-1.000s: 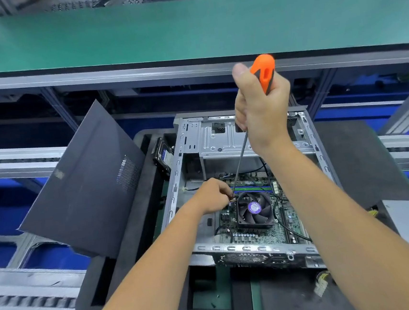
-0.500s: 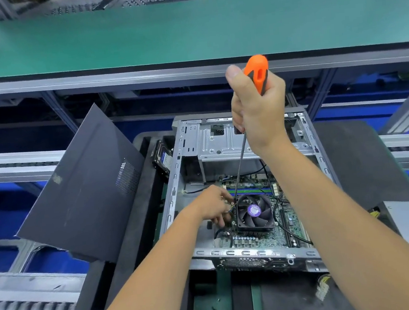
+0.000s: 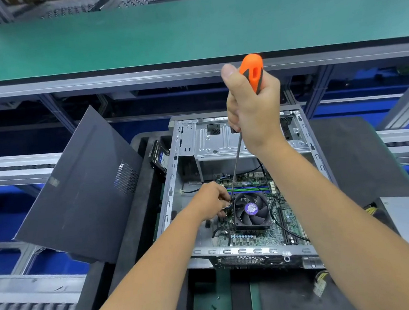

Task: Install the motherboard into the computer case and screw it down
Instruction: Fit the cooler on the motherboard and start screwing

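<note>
Lying open side up on a dark foam pad (image 3: pixel 353 155), the case (image 3: pixel 176 182) is giving straight-down access to the motherboard (image 3: pixel 261 236), which is already sitting inside on the case floor, with its fan (image 3: pixel 251 209) facing up. Its removed side panel (image 3: pixel 82 189) is leaning off to the left, probably parked there to keep the opening free. The right hand (image 3: pixel 254 115) is holding a screwdriver (image 3: pixel 253 72) high by its orange handle, the grip fully closed around it with the thumb running up beside the handle; the long shaft is slanting down and leftward so the tip can reach past the drive cage (image 3: pixel 224 140) to a spot just left of the fan. The left hand (image 3: pixel 210 201) is resting low inside the case at that same spot, fingers curled tight around the tip, seemingly steadying it or a screw; whether a screw is actually pinched there cannot be told, since the fingers are hiding it. Black cables (image 3: pixel 279 212) are looping across the board to the right of the fan, clear of the tip. By this evidence the seating step is done and the screwing-down is under way, with one fastener point near the fan's upper left corner being worked.
</note>
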`<action>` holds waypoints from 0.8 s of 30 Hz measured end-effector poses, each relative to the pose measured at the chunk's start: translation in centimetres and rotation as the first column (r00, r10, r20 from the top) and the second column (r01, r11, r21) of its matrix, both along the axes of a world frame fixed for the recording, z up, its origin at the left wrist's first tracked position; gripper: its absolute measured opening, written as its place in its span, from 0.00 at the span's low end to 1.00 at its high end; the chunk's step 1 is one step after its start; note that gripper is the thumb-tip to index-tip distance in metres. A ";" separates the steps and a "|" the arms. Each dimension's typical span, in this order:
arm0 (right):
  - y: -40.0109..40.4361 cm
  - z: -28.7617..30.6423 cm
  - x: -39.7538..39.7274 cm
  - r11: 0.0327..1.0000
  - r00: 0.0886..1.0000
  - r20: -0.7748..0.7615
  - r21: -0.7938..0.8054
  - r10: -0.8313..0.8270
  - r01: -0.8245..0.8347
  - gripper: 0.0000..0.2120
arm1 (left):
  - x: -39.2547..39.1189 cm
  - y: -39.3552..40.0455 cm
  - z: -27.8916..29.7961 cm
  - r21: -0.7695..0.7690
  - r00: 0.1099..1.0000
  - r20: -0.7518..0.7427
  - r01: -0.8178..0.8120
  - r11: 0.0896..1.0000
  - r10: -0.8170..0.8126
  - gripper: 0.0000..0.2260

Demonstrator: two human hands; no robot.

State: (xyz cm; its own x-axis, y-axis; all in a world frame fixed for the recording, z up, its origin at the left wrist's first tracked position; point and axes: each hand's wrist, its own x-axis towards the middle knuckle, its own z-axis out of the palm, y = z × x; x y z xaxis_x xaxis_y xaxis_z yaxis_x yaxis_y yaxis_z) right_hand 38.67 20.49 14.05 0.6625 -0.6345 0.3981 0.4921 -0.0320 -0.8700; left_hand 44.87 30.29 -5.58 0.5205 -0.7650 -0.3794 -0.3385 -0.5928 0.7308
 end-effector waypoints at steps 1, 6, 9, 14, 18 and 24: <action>0.0 0.0 0.0 1.000 1.000 -0.005 -0.002 -0.001 0.001 0.23 | 0.0 0.0 0.0 0.000 1.000 0.010 0.004 1.000 -0.004 0.09; 0.3 0.1 -0.1 1.000 1.000 -0.013 0.002 0.015 -0.015 0.23 | -0.1 -0.2 0.5 -0.013 0.997 0.079 0.019 1.000 -0.018 0.10; 1.0 0.1 -0.2 1.000 1.000 0.017 -0.011 0.006 -0.006 0.22 | -0.3 -0.2 0.7 0.020 0.978 0.188 0.091 0.996 -0.093 0.09; 1.7 0.2 -0.3 0.996 0.996 0.011 0.041 0.084 -0.084 0.25 | -0.3 -0.2 0.6 0.085 0.934 0.311 0.157 0.984 -0.176 0.06; 0.5 0.8 -0.6 0.981 0.987 -0.135 -0.166 0.081 -0.103 0.21 | -0.4 -0.2 0.5 0.106 0.927 0.310 0.187 0.977 -0.211 0.06; -1.5 3.8 -1.4 0.879 0.956 -0.249 -0.408 0.153 -0.247 0.09 | -0.4 -0.4 0.4 0.140 0.917 0.323 0.199 0.970 -0.234 0.10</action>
State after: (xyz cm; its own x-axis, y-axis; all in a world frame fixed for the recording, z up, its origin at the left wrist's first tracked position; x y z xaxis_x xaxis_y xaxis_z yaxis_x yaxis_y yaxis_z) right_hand 37.25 18.99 17.81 0.8526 -0.2761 0.4437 0.3427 -0.3457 -0.8736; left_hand 44.45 29.89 -5.20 0.4565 -0.8399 -0.2935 -0.6814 -0.5422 0.4917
